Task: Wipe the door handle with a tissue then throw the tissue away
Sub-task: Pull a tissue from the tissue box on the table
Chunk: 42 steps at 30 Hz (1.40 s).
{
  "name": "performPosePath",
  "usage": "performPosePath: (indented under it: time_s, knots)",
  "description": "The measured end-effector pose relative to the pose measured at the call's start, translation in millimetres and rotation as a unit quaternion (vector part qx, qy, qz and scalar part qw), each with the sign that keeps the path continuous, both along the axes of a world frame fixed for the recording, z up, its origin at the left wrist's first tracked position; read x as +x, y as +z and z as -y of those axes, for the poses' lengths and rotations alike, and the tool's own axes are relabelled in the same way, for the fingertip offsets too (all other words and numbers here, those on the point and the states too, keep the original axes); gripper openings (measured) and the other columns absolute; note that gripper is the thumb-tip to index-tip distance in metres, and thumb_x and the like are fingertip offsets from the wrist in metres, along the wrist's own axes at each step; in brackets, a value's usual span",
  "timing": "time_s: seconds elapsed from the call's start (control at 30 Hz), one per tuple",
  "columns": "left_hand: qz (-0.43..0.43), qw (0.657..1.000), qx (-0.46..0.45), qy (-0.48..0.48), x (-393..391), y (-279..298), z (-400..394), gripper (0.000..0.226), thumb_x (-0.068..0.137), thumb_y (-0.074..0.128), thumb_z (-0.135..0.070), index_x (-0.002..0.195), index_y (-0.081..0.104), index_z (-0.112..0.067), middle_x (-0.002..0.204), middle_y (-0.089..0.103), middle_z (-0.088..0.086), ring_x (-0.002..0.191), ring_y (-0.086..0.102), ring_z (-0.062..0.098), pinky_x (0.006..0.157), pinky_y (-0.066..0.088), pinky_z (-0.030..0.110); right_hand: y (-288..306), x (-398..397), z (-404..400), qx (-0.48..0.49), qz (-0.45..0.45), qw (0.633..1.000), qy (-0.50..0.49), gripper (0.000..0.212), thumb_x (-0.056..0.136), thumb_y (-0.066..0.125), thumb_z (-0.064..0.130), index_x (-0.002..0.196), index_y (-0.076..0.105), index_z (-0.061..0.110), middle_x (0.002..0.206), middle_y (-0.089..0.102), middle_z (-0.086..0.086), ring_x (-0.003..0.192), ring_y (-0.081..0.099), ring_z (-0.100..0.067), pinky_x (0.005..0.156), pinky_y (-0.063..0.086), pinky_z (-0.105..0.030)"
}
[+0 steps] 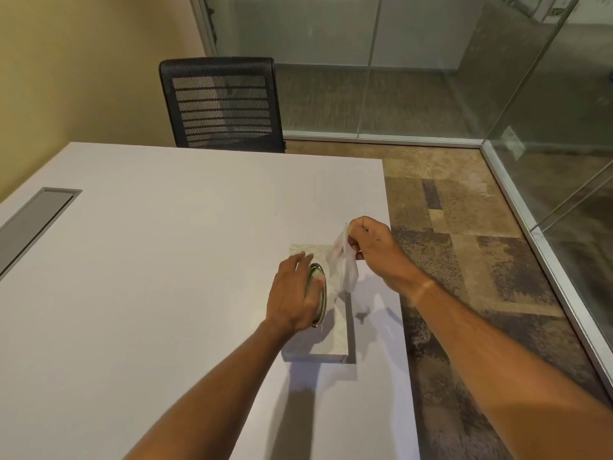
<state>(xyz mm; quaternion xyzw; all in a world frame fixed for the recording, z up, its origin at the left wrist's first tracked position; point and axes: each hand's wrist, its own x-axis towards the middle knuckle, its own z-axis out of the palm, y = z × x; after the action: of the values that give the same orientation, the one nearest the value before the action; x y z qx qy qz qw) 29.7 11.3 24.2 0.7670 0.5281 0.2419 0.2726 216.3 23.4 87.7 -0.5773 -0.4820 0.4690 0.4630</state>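
A pale patterned tissue box (335, 340) lies on the white table (166, 260) near its right edge. My left hand (293, 295) presses flat on the box top, covering part of its oval opening. My right hand (373, 249) is raised just above the box's far right corner and pinches a white tissue (345, 263), which hangs down from my fingers toward the opening. No door handle is in view.
A black mesh chair (220, 104) stands behind the table's far edge. Glass partition walls (547, 161) run along the right and back, with patterned carpet (464, 254) between them and the table. A grey cable hatch (36, 220) is set into the table at left.
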Motion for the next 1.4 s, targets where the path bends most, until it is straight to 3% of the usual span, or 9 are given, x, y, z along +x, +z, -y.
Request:
performPosePath:
  time_s: [0.13, 0.2, 0.27, 0.43, 0.6, 0.77, 0.93, 1.13, 1.4]
  knots:
    - [0.164, 0.986, -0.023, 0.018, 26.4, 31.5, -2.3, 0.034, 0.098, 0.036, -0.041, 0.100, 0.065, -0.023, 0.101, 0.064, -0.009, 0.094, 0.053, -0.003, 0.083, 0.036, 0.011, 7.6, -0.1, 2.2, -0.001, -0.003, 1.000, -0.019, 0.023, 0.094, 0.047, 0.016, 0.076, 0.061, 0.021, 0.063, 0.056, 0.011, 0.060, 0.050, -0.006, 0.057, 0.044, -0.025]
    - [0.198, 0.979, -0.040, 0.028, 35.7, 39.7, -1.6, 0.028, 0.099, 0.043, -0.035, 0.076, 0.056, -0.026, 0.076, 0.057, -0.012, 0.073, 0.051, -0.006, 0.067, 0.035, 0.008, 11.5, -0.8, 4.6, -0.005, -0.013, 1.000, -0.023, 0.020, 0.093, 0.049, 0.019, 0.078, 0.062, 0.023, 0.061, 0.056, 0.013, 0.058, 0.052, -0.005, 0.055, 0.046, -0.023]
    - [0.225, 0.971, -0.053, 0.053, 40.5, 43.4, -1.3, 0.030, 0.102, 0.047, -0.024, 0.073, 0.055, -0.015, 0.067, 0.053, -0.008, 0.062, 0.049, -0.004, 0.059, 0.037, 0.010, 15.4, 0.2, 8.5, -0.021, -0.030, 0.999, -0.025, 0.015, 0.094, 0.054, 0.023, 0.084, 0.065, 0.019, 0.063, 0.062, 0.012, 0.059, 0.058, -0.006, 0.054, 0.048, -0.023]
    - [0.251, 0.962, -0.042, 0.099, 42.6, 53.3, -2.8, 0.028, 0.102, 0.048, -0.022, 0.077, 0.055, -0.011, 0.066, 0.056, -0.006, 0.057, 0.050, -0.002, 0.053, 0.040, 0.013, 21.1, 1.7, 27.2, -0.072, -0.040, 0.996, 0.024, 0.051, 0.075, 0.076, 0.049, 0.106, 0.067, 0.009, 0.090, 0.076, -0.006, 0.080, 0.073, -0.021, 0.065, 0.058, -0.033]
    - [0.236, 0.965, -0.012, 0.113, 43.7, 57.7, -0.8, 0.026, 0.103, 0.047, -0.023, 0.081, 0.054, -0.010, 0.069, 0.056, -0.006, 0.062, 0.052, 0.008, 0.054, 0.041, 0.016, 16.8, 2.4, 35.1, -0.054, -0.036, 0.998, 0.003, 0.010, 0.089, 0.069, 0.016, 0.082, 0.072, 0.010, 0.072, 0.071, -0.005, 0.067, 0.064, -0.015, 0.060, 0.054, -0.026]
    - [0.221, 0.971, 0.018, 0.091, 39.9, 58.6, 2.1, 0.027, 0.102, 0.048, -0.020, 0.076, 0.047, -0.015, 0.062, 0.049, -0.010, 0.056, 0.045, 0.007, 0.054, 0.037, 0.023, 20.4, 2.3, 34.1, -0.074, -0.056, 0.994, -0.055, 0.029, 0.085, 0.059, 0.000, 0.062, 0.069, 0.015, 0.060, 0.065, 0.001, 0.056, 0.059, -0.011, 0.048, 0.049, -0.021]
    - [0.205, 0.975, 0.031, 0.082, 35.5, 56.9, 1.6, 0.027, 0.102, 0.049, -0.023, 0.077, 0.049, -0.016, 0.059, 0.047, -0.010, 0.053, 0.043, 0.008, 0.053, 0.034, 0.023, 21.0, 4.4, 34.1, -0.052, -0.003, 0.996, -0.071, 0.037, 0.086, 0.051, -0.002, 0.057, 0.066, 0.016, 0.060, 0.062, -0.001, 0.060, 0.057, -0.015, 0.055, 0.049, -0.028]
    - [0.199, 0.976, 0.020, 0.089, 21.8, 58.8, -4.7, 0.028, 0.100, 0.054, -0.031, 0.076, 0.055, -0.015, 0.053, 0.050, -0.004, 0.047, 0.039, 0.009, 0.048, 0.031, 0.021, 30.6, 14.4, 33.9, -0.016, 0.046, 0.989, -0.143, 0.032, 0.094, 0.048, 0.002, 0.083, 0.075, 0.015, 0.083, 0.072, 0.001, 0.067, 0.063, -0.007, 0.052, 0.049, -0.016]
    - [0.213, 0.971, 0.035, 0.099, 15.4, 85.4, -15.5, 0.032, 0.099, 0.055, -0.035, 0.071, 0.054, -0.020, 0.053, 0.046, -0.011, 0.048, 0.041, 0.004, 0.046, 0.030, 0.014, 50.3, 15.5, 28.8, -0.027, 0.041, 0.988, -0.144, 0.027, 0.092, 0.049, -0.001, 0.093, 0.072, 0.013, 0.089, 0.069, 0.000, 0.080, 0.063, -0.015, 0.067, 0.053, -0.028]
